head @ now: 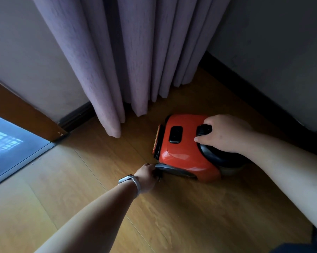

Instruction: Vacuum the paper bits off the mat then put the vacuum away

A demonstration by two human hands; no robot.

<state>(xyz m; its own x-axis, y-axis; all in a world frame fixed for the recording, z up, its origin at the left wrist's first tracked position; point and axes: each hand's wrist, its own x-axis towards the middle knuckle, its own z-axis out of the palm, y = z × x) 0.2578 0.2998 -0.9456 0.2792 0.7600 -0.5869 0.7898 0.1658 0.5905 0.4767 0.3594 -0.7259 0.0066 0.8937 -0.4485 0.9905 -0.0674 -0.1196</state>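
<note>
The red vacuum cleaner [183, 152] sits on the wooden floor [117, 207] in a room corner, just in front of the curtain. My right hand [225, 136] grips the black handle on its top rear. My left hand [147, 177], with a watch on the wrist, holds a dark curved part at the vacuum's lower front-left edge; its fingers are mostly hidden. No mat or paper bits are in view.
A mauve curtain [132, 57] hangs to the floor behind the vacuum. Grey walls with dark skirting meet in the corner on the right [274, 57]. A wooden door frame [22, 115] and a glass panel [9, 147] lie at the left.
</note>
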